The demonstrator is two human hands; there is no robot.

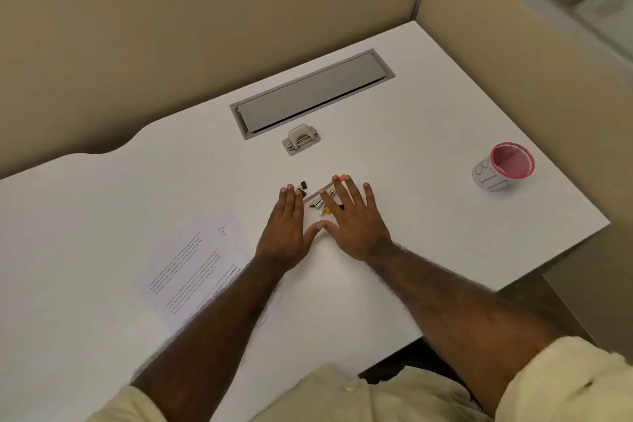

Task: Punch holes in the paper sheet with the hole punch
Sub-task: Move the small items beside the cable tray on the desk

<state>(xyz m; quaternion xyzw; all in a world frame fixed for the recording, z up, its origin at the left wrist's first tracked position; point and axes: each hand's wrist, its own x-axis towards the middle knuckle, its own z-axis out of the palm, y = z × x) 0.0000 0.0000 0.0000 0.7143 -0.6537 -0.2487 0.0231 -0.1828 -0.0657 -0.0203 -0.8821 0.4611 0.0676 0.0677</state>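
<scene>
A small beige hole punch point(301, 139) stands on the white desk point(428, 154), just in front of the grey cable tray cover. A printed paper sheet point(195, 260) lies flat at the near left, partly under my left forearm. My left hand point(286, 228) lies flat on the desk with straight fingers, its fingertips beside a black binder clip point(302, 186). My right hand point(354, 217) is spread flat over a small heap of stationery. Both hands hold nothing, and their thumbs almost meet. The punch is a hand's length beyond my fingertips.
Under my right fingers lie an orange-tipped pen point(323, 187), a silver clip and small coloured bits point(320, 204). A pink mesh cup point(503, 166) stands at the far right. The grey cable tray cover point(311, 92) is set into the desk. Beige partition walls enclose the back and right.
</scene>
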